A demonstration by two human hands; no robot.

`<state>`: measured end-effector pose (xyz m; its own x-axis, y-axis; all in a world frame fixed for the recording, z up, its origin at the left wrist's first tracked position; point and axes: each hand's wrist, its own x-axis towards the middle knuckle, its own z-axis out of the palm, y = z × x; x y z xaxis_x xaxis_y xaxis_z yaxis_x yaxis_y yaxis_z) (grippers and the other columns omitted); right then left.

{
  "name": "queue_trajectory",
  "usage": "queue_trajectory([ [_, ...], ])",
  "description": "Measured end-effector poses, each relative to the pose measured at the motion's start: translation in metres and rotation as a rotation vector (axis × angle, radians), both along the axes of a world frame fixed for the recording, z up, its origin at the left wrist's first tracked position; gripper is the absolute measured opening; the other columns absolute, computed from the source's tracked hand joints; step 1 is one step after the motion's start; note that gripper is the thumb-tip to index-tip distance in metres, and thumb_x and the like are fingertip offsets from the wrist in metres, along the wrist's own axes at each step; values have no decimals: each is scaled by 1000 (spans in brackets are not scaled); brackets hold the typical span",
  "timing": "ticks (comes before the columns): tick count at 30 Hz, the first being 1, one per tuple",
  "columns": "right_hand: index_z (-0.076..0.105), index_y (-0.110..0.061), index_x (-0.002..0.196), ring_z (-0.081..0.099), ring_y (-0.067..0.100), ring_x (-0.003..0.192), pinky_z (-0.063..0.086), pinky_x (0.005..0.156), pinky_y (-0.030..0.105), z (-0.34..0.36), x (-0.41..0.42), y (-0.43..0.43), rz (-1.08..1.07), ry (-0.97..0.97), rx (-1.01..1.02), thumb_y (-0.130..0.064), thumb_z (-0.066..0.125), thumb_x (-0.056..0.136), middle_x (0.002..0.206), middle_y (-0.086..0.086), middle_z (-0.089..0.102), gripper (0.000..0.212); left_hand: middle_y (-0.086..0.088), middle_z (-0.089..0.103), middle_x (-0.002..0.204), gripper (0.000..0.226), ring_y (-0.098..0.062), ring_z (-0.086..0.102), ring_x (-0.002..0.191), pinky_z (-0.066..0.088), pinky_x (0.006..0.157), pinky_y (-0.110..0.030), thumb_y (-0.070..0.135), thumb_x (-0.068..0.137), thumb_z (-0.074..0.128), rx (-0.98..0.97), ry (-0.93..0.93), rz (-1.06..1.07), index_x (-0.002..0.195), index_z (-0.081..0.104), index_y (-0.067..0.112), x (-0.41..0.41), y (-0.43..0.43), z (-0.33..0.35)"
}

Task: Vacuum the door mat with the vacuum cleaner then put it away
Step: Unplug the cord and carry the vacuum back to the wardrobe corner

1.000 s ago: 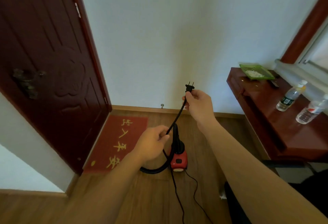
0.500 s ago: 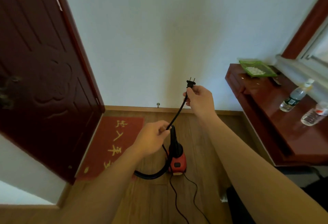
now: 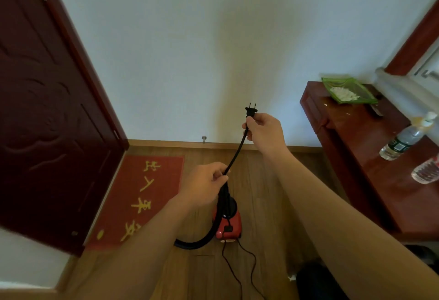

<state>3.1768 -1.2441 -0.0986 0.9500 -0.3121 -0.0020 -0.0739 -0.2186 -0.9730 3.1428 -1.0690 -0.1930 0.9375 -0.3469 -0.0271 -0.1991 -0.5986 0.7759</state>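
Note:
A small red and black vacuum cleaner (image 3: pixel 228 225) stands on the wooden floor, its black hose (image 3: pixel 199 240) curving left under my forearm. Left of it lies the red door mat (image 3: pixel 142 195) with yellow characters, beside the door. My right hand (image 3: pixel 264 133) pinches the black power cord (image 3: pixel 237 151) just below its two-pin plug (image 3: pixel 250 110), which points up at the wall. My left hand (image 3: pixel 205 184) grips the same cord lower down, above the vacuum cleaner. The cord runs taut between both hands.
A dark red door (image 3: pixel 47 109) stands open on the left. A dark red wooden cabinet (image 3: pixel 356 147) on the right carries a green tray (image 3: pixel 348 90) and two plastic bottles (image 3: pixel 408 137). Thin cord loops (image 3: pixel 240 269) trail on the floor. A door stopper (image 3: pixel 204 138) sits on the skirting.
The view has swung slightly right and up, so the door shifted left. Both hands keep their hold on the cord and plug with little movement.

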Motion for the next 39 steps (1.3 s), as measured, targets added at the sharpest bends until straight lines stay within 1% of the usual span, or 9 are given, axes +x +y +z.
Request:
queue_trajectory([
  [2, 60, -16, 112, 65, 14, 84, 56, 84, 32, -7, 14, -4, -1, 21, -8, -19, 52, 104, 91, -2, 70, 11, 19, 64, 92, 18, 2, 62, 87, 49, 73, -16, 23, 100, 62, 2, 27, 1, 115, 70, 31, 13, -3, -4],
  [6, 61, -12, 123, 67, 12, 87, 56, 87, 31, -21, 42, -10, -11, 61, -32, -22, 52, 104, 93, -5, 69, 23, 17, 65, 95, 18, 3, 62, 88, 44, 68, -8, 23, 101, 61, 7, 60, -14, 116, 69, 28, 42, -7, -16],
  [12, 60, -10, 127, 66, 9, 87, 55, 82, 24, -35, 95, -10, -16, 109, -52, -22, 53, 104, 95, -5, 69, 27, 11, 68, 103, 19, -5, 64, 95, 56, 80, -25, 26, 100, 61, 4, 94, -61, 117, 69, 29, 95, -9, -37],
  [17, 60, -11, 126, 65, 9, 82, 55, 76, 23, -42, 134, -5, -46, 141, -46, -22, 54, 104, 93, -4, 69, 25, 12, 66, 100, 16, -7, 63, 94, 48, 76, -18, 25, 100, 62, 11, 95, -96, 114, 69, 28, 138, -7, -48],
  [22, 61, -10, 122, 68, 10, 82, 57, 78, 26, -48, 156, -6, -87, 184, -9, -22, 55, 103, 95, 0, 72, 23, 9, 69, 104, 16, -8, 64, 96, 53, 82, -25, 27, 100, 62, 25, 98, -115, 114, 70, 28, 163, -4, -54],
  [24, 62, -10, 120, 67, 10, 79, 57, 73, 23, -50, 163, -7, -96, 196, -1, -21, 56, 103, 94, 0, 72, 21, 9, 69, 102, 17, -9, 64, 96, 54, 87, -29, 27, 100, 62, 22, 99, -124, 114, 71, 27, 170, -5, -57],
  [28, 62, -12, 114, 66, 9, 77, 53, 62, 16, -53, 177, -13, -97, 202, -1, -19, 55, 103, 92, 0, 71, 14, 11, 68, 101, 17, -8, 64, 97, 53, 88, -28, 27, 100, 63, 27, 91, -134, 115, 70, 27, 183, -12, -62],
  [35, 61, -15, 107, 68, 12, 79, 60, 74, 26, -73, 207, -37, -63, 236, 26, -20, 56, 103, 92, 1, 72, 8, 13, 68, 99, 15, -6, 64, 96, 55, 89, -32, 29, 99, 63, 26, 113, -77, 111, 70, 31, 204, -36, -83],
  [39, 62, -11, 112, 66, 12, 78, 59, 69, 24, -91, 229, -55, -6, 261, 33, -20, 56, 103, 90, 1, 71, 14, 13, 67, 96, 14, -7, 64, 92, 56, 85, -29, 24, 98, 65, -16, 155, -8, 110, 71, 29, 213, -58, -99],
])
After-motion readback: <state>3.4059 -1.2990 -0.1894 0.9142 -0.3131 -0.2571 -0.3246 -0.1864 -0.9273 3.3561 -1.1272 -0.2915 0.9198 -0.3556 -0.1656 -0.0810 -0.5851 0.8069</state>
